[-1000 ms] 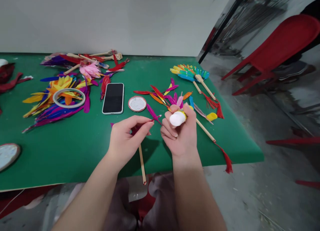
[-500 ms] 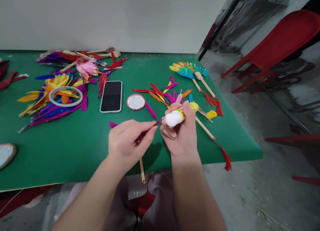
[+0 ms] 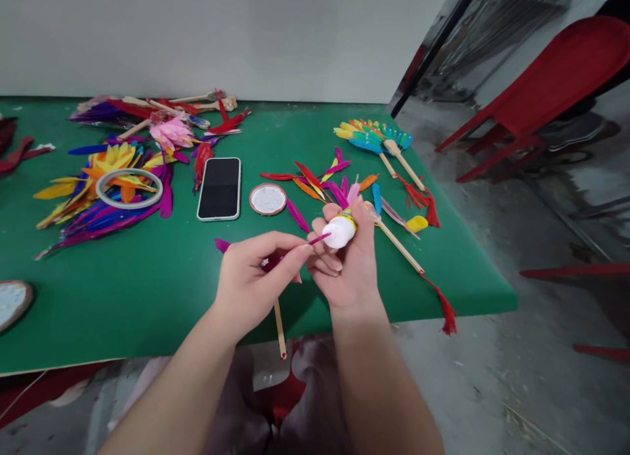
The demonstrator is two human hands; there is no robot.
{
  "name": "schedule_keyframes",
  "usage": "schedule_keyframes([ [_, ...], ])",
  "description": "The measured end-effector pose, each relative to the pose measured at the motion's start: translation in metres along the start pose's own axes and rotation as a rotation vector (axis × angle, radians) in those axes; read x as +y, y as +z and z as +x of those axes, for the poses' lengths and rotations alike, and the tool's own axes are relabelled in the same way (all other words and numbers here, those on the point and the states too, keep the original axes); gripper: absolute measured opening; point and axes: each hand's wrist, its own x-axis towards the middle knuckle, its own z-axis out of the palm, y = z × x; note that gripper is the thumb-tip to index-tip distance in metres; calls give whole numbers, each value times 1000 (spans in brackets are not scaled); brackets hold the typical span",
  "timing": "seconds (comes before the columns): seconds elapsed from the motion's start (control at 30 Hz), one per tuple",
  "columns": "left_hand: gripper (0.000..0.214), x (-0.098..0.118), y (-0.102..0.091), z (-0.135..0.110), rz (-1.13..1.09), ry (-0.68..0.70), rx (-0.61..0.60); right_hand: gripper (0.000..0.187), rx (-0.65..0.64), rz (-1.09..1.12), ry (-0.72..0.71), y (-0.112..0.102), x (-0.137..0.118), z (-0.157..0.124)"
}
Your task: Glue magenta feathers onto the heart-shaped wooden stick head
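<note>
My right hand [image 3: 347, 264] is wrapped round a small white glue bottle [image 3: 338, 232] with a yellow label, held above the green table [image 3: 162, 278]. My left hand [image 3: 253, 274] pinches a magenta feather [image 3: 275, 258] by its quill, whose tip reaches the bottle. A wooden stick [image 3: 279, 327] pokes out below my left hand over the table's front edge. Loose coloured feathers [image 3: 319, 179] lie just beyond my hands. A round red-rimmed lid [image 3: 268, 199] sits near them.
A black phone [image 3: 219, 188] lies face up at centre. At the left, a tape ring [image 3: 128, 188] rests on a feather pile [image 3: 105, 186]. A finished feather fan [image 3: 377, 140] with tassels lies far right. Another lid [image 3: 12, 304] is at the left edge. Red chairs [image 3: 546, 87] stand right.
The glue bottle has tilted and moved slightly left toward the feather's quill. My left hand has shifted a little right, bringing the feather tip to the bottle.
</note>
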Motion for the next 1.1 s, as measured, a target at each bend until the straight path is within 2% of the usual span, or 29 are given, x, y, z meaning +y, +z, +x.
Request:
schedule_keyframes([
  [0.23, 12, -2, 0, 3, -5, -19, 1, 38, 24, 50, 128, 0, 1, 1],
  [0.43, 10, 0, 0, 4, 125, 60, -28, 46, 50, 112, 244, -2, 2, 3],
  [0.7, 12, -2, -1, 4, 163, 34, 45, 47, 24, 123, 272, -4, 4, 5],
  [0.93, 14, 0, -1, 4, 204, 60, -5, 42, 65, 89, 245, -3, 5, 4],
  [1.1, 15, -4, -2, 4, 232, 66, 43, 42, 76, 67, 248, -3, 5, 5],
])
